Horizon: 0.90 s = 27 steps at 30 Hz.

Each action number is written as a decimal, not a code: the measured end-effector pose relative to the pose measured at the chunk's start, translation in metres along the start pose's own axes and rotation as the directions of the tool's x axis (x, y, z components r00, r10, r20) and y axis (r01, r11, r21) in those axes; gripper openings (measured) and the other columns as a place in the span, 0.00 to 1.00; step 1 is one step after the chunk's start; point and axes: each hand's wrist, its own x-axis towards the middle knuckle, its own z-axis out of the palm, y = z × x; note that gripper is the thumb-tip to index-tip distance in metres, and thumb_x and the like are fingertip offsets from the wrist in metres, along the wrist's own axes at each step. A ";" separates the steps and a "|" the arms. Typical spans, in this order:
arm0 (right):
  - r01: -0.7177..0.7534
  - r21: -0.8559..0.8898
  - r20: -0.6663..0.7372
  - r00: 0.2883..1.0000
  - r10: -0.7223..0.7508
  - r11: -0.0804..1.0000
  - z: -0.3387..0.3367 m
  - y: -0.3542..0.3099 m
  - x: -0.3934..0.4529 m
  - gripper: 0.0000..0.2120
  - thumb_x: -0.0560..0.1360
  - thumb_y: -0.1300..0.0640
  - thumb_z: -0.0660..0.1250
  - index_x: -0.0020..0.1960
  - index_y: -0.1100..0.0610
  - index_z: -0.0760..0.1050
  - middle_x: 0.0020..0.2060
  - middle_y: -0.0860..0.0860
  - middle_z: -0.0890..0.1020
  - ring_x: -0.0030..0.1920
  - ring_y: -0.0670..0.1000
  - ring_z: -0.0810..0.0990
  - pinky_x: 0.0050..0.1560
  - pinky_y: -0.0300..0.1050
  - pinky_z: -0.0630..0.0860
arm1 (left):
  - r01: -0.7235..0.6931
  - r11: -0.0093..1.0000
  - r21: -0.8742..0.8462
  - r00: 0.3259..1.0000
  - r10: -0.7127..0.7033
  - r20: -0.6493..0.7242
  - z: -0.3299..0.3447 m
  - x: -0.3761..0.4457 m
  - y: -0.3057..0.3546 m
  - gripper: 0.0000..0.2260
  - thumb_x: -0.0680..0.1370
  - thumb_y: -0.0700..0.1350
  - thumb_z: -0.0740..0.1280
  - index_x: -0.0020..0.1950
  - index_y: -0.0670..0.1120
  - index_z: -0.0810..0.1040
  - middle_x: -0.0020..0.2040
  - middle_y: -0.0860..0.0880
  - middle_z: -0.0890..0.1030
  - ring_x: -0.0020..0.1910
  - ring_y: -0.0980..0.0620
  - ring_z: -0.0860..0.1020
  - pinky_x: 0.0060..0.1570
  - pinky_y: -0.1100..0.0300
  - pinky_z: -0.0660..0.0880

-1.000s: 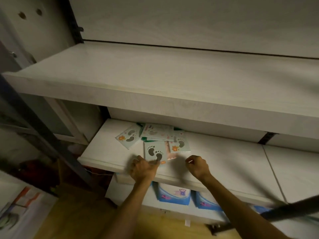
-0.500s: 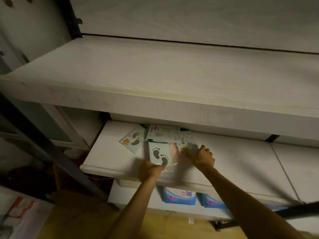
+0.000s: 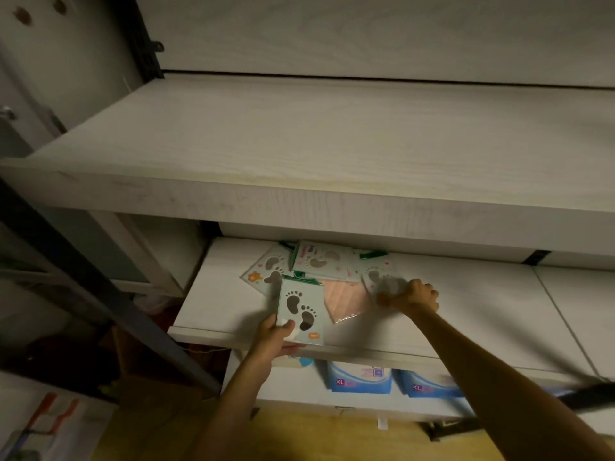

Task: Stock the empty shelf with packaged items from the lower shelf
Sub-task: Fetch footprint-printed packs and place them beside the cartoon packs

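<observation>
Several flat packets with footprint prints lie in a loose pile (image 3: 316, 261) on the lower shelf (image 3: 466, 314), under the bare upper shelf (image 3: 332, 138). My left hand (image 3: 276, 337) grips the bottom edge of a pale green footprint packet (image 3: 301, 311), thumb on its face, lifted at the shelf's front edge. My right hand (image 3: 412, 296) pinches another footprint packet (image 3: 379, 277) at the pile's right side. A pink packet (image 3: 346, 299) lies uncovered between the two hands.
Blue packs marked XL (image 3: 359, 377) stand on the shelf below. A dark metal upright (image 3: 100, 294) slants past on the left. A dark bar (image 3: 592, 394) crosses at the lower right. Paper sheets (image 3: 43, 427) lie on the wooden floor.
My left hand has taken hold of the green footprint packet and raised it off the pile, showing the pink packet beneath. My right hand has moved up to the right packet and pinched it.
</observation>
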 end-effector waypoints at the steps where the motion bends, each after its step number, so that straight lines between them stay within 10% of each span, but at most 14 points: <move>1: -0.039 0.006 0.019 0.999 0.039 0.999 -0.002 0.005 0.001 0.52 0.58 0.31 0.77 0.71 0.60 0.66 0.64 0.60 0.71 0.63 0.59 0.71 0.62 0.51 0.71 | 0.000 1.000 -0.003 1.000 0.000 0.007 0.000 0.000 -0.001 0.06 0.80 0.37 0.67 0.54 0.47 0.77 0.50 0.42 0.83 0.46 0.39 0.85 0.47 0.48 0.84; 6: -0.036 0.199 0.044 0.999 0.028 0.979 -0.019 0.035 -0.002 0.38 0.61 0.39 0.80 0.62 0.60 0.74 0.58 0.58 0.78 0.56 0.55 0.75 0.57 0.47 0.74 | -0.018 0.998 0.067 0.997 0.013 0.074 0.005 -0.004 -0.002 0.11 0.79 0.36 0.68 0.62 0.43 0.77 0.52 0.43 0.83 0.46 0.42 0.85 0.39 0.54 0.84; 11: -0.173 0.760 0.224 0.975 -0.003 0.626 -0.037 0.065 -0.023 0.17 0.76 0.65 0.69 0.64 0.67 0.73 0.56 0.65 0.81 0.51 0.62 0.83 0.51 0.59 0.82 | -0.040 0.999 0.035 0.986 0.034 0.160 0.022 -0.008 0.001 0.14 0.78 0.36 0.69 0.63 0.44 0.77 0.57 0.43 0.83 0.50 0.41 0.84 0.37 0.57 0.82; 19: -0.158 0.960 0.183 0.979 -0.091 0.230 -0.047 0.109 -0.118 0.16 0.77 0.65 0.67 0.64 0.64 0.72 0.57 0.64 0.81 0.54 0.63 0.84 0.53 0.55 0.82 | -0.102 0.995 0.019 0.933 0.089 0.348 0.078 -0.031 0.001 0.17 0.78 0.35 0.70 0.64 0.47 0.76 0.58 0.45 0.83 0.53 0.41 0.84 0.41 0.59 0.82; 27: -0.109 0.990 0.118 0.987 -0.107 0.092 -0.080 0.186 -0.183 0.15 0.77 0.65 0.67 0.64 0.60 0.73 0.52 0.60 0.85 0.54 0.61 0.85 0.51 0.57 0.83 | -0.219 0.973 0.077 0.869 0.158 0.469 0.152 -0.086 -0.020 0.10 0.79 0.35 0.68 0.59 0.45 0.79 0.53 0.46 0.86 0.52 0.44 0.85 0.45 0.56 0.82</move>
